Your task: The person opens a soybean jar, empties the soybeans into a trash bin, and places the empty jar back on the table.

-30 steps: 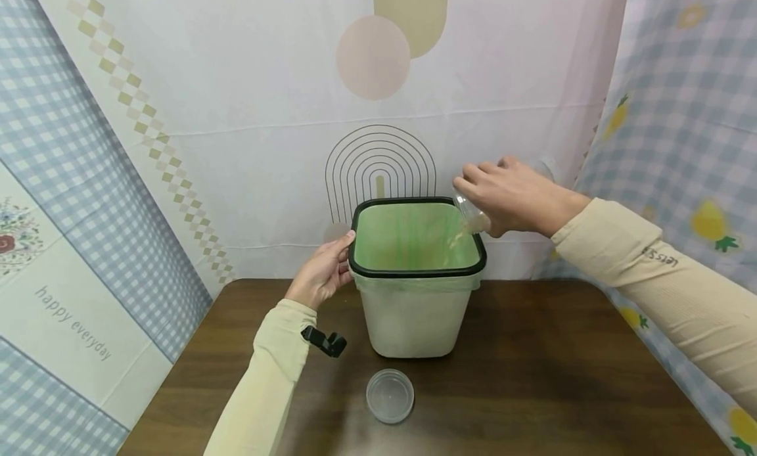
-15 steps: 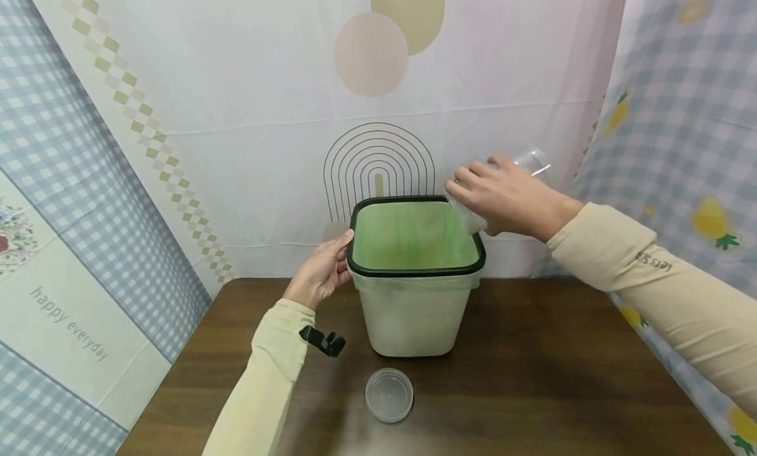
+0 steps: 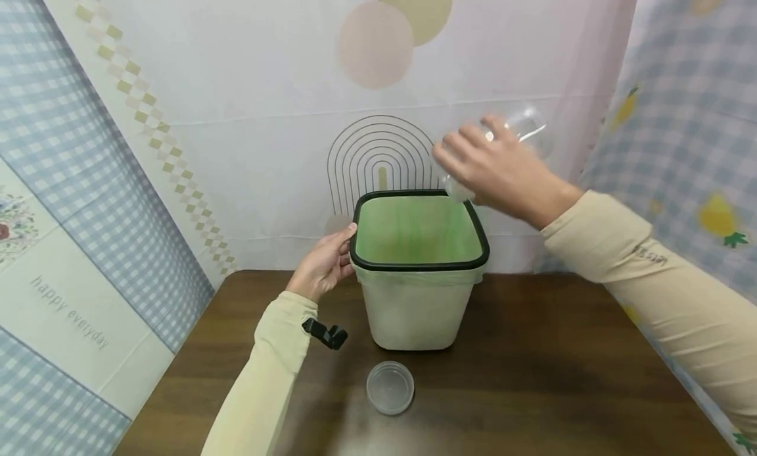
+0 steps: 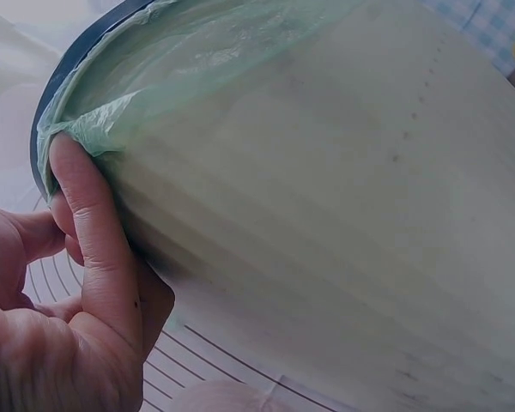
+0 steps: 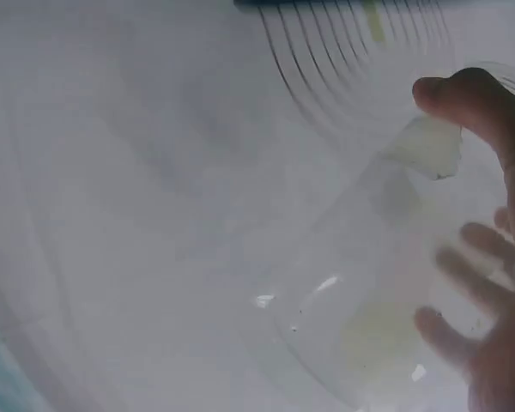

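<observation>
A pale trash bin [image 3: 416, 315] with a black rim and a green plastic liner [image 3: 408, 229] stands upright on the table. My left hand [image 3: 322, 264] grips its left rim, thumb on the rim and fingers below, against the liner and outer wall in the left wrist view. Above the bin's back right corner, my right hand [image 3: 503, 170] holds a clear jar [image 3: 525, 124], tilted with its lower end toward the bin. The right wrist view shows fingers and thumb round the transparent jar [image 5: 343, 283], with a whitish patch of label on its side.
A round translucent lid [image 3: 390, 387] lies on the brown wooden table [image 3: 544, 364] in front of the bin. Patterned cloth [image 3: 266, 160] hangs behind and on both sides. A black strap clip [image 3: 325, 334] sticks out from the left sleeve.
My right hand has lifted the jar up and slightly left. One second ago small pale bits fell from it into the bin; none are seen falling now. The left hand keeps its hold.
</observation>
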The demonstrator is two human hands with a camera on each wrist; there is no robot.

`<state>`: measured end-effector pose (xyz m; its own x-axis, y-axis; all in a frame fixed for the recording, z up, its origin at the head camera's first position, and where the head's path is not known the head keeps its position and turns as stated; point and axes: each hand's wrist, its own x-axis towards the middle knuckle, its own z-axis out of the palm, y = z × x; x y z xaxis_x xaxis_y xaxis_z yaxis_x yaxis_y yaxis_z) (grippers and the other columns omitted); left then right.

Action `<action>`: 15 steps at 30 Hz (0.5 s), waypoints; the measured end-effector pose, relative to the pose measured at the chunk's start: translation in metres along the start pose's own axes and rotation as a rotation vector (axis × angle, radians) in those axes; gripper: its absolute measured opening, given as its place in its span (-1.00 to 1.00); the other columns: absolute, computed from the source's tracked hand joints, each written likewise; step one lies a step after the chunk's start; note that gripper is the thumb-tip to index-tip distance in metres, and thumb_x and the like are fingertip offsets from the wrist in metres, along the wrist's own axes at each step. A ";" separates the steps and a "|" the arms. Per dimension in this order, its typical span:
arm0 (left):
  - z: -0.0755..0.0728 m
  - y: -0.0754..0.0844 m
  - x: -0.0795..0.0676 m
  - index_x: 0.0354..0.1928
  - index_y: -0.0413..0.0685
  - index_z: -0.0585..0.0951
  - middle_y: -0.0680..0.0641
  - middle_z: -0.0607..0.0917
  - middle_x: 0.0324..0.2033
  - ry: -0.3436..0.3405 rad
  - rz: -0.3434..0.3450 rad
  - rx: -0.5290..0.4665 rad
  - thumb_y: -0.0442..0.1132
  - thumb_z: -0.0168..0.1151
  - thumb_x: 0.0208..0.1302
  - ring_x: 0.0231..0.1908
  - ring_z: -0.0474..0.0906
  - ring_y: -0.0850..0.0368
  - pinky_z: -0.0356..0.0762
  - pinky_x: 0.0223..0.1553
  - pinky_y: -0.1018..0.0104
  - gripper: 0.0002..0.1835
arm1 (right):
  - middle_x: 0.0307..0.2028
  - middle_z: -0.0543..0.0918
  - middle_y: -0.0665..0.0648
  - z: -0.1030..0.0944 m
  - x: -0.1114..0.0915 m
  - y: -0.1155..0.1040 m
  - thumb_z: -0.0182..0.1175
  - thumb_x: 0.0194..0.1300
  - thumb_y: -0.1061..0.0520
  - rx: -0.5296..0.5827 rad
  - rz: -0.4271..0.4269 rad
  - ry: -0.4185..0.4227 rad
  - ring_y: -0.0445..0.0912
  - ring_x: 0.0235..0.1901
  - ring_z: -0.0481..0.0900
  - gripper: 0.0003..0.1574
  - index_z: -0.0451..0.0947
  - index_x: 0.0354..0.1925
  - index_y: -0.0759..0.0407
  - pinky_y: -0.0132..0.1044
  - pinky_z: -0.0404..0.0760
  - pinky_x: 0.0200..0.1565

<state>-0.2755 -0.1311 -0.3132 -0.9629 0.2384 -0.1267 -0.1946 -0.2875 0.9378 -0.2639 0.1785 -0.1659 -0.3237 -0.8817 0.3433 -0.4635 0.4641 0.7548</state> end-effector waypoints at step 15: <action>0.000 -0.006 0.000 0.08 -0.10 0.47 0.09 0.68 -0.37 0.005 -0.007 -0.007 0.02 -0.04 0.71 -0.47 0.62 0.29 0.65 -0.43 0.47 -0.68 | 0.08 0.61 0.34 0.004 0.004 0.000 0.51 -0.07 0.46 -0.109 -0.030 0.072 0.25 0.09 0.57 -0.13 0.47 0.25 0.30 0.25 0.52 0.26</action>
<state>-0.2748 -0.1297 -0.3185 -0.9623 0.2359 -0.1352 -0.2031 -0.2927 0.9344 -0.2683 0.1750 -0.1665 -0.2497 -0.9005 0.3559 -0.3787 0.4291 0.8200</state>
